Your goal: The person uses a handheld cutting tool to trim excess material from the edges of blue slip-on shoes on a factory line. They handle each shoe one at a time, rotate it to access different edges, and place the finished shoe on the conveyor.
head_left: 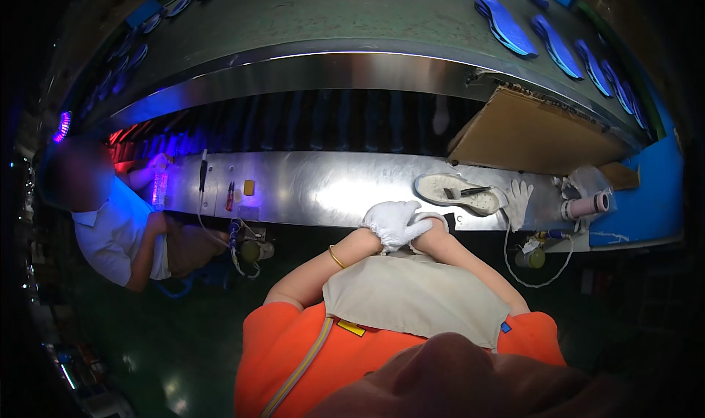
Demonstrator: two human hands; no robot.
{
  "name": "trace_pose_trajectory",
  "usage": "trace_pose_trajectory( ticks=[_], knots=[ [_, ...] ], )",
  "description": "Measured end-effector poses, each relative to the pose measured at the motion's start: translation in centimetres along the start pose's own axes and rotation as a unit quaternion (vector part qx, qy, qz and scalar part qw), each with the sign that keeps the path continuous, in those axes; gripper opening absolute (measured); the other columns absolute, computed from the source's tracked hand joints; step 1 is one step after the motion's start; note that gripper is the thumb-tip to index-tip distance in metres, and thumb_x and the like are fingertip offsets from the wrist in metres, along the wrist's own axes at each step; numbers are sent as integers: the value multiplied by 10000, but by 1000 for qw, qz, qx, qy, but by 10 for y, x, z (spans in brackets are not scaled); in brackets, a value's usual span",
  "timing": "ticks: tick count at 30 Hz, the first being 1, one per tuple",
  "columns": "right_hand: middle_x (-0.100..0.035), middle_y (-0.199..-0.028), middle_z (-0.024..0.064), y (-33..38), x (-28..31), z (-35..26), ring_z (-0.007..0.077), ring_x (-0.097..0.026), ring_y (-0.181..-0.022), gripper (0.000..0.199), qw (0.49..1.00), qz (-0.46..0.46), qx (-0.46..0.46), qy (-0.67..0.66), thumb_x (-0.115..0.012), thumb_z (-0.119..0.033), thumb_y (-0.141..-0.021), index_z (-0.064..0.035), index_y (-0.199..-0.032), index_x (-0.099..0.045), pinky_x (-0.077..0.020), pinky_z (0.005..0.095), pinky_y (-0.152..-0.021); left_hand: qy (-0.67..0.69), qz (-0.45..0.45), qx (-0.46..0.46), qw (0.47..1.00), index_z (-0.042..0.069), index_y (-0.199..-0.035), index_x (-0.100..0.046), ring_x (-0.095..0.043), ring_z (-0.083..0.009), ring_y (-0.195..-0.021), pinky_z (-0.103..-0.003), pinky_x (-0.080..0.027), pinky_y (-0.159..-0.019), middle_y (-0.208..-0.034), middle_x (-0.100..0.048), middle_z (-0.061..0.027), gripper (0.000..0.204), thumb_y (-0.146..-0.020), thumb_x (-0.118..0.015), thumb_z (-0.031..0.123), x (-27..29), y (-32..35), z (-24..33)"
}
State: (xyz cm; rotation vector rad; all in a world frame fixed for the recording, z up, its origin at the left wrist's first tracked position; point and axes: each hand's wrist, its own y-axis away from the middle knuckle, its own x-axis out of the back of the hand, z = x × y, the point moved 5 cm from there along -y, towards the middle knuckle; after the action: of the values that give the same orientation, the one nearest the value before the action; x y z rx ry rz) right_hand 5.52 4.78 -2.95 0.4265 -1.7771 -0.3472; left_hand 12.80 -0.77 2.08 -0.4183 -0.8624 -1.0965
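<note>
My left hand [386,220] and my right hand [420,229] meet in front of my apron, at the near edge of the metal bench. White knit glove cloth covers my left hand, whose fingers curl in against the white glove at my right hand. More white cloth, like a cuff, lies by my right wrist; the fingers of that hand are mostly hidden. Just beyond them, on the bench, lies a white shoe sole [435,189] with a raised rim. A brush [470,193] rests across it. A loose white glove [518,204] lies to its right.
Behind the metal bench [330,194] runs a conveyor [323,22] carrying blue shoe soles [507,27]. A cardboard sheet [540,132] leans at the right, near a pinkish roll [590,206]. Left are a yellow block [250,187] and a seated co-worker [121,238].
</note>
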Motion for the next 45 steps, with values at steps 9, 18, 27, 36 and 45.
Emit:
trace_pose_trajectory(
  ticks=[9,18,27,36,45],
  knots=[
    [-624,-1198,126,-11,-21,2,273,-604,-1086,343,999,21,2,30,-546,-217,-836,-115,-1148,-646,-474,386,-897,13,1,-74,997,95,-985,-639,-629,-341,-840,-395,-494,-756,-896,-660,-155,321,-940,-447,348,-24,-13,-15],
    [-601,-1212,112,-10,-12,5,257,-558,-1147,397,983,-4,37,-178,-578,-256,-845,-124,-1219,-589,-444,365,-954,282,34,-118,952,45,-989,-641,-639,-264,-859,-357,-490,-808,-952,-673,-130,261,-937,-512,266,-33,-10,2],
    [-610,-1149,102,-60,-45,53,246,-551,-1134,509,926,174,148,-302,-610,-345,-863,-99,-1294,-496,-442,339,-964,265,59,-160,949,24,-913,-658,-646,-195,-750,-297,-507,-745,-795,-670,-93,168,-871,-623,183,18,-22,30],
    [-488,-1364,178,-16,42,44,339,-513,-1212,484,316,185,-53,-929,-378,-359,-1000,-22,-1347,-379,-450,419,-1015,232,-16,35,972,19,-920,-617,-604,-211,-754,-327,-481,-700,-803,-638,-115,474,-812,-675,477,0,-8,5],
    [-443,-1402,186,-12,32,27,331,-484,-1243,524,373,154,-108,-909,-395,-332,-986,-12,-1394,-329,-432,424,-1022,408,-57,-4,911,28,-1018,-626,-571,-153,-685,-286,-469,-610,-783,-628,-48,392,-941,-531,401,-42,-11,-10]
  ],
)
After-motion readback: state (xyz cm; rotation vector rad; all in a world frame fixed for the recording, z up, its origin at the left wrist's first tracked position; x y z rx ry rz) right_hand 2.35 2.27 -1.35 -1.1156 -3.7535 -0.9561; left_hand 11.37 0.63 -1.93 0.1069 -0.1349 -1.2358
